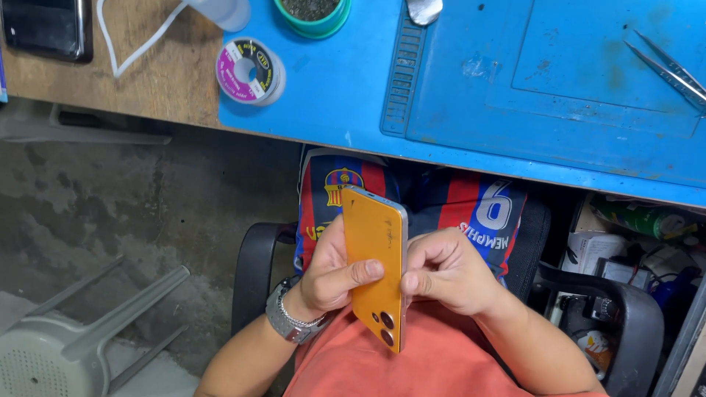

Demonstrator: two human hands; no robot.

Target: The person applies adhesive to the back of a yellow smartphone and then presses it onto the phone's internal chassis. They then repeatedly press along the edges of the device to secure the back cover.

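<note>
An orange smartphone with a metal frame is held upright over my lap, its back facing left and its camera lenses at the bottom. My left hand grips it from the left, thumb pressed flat on the orange back. My right hand pinches the phone's right edge with curled fingers. A metal watch sits on my left wrist.
A blue work mat covers the wooden bench above. On it lie a solder spool, a green round tin and tweezers. A dark phone lies at top left. A white plastic stool stands at the lower left.
</note>
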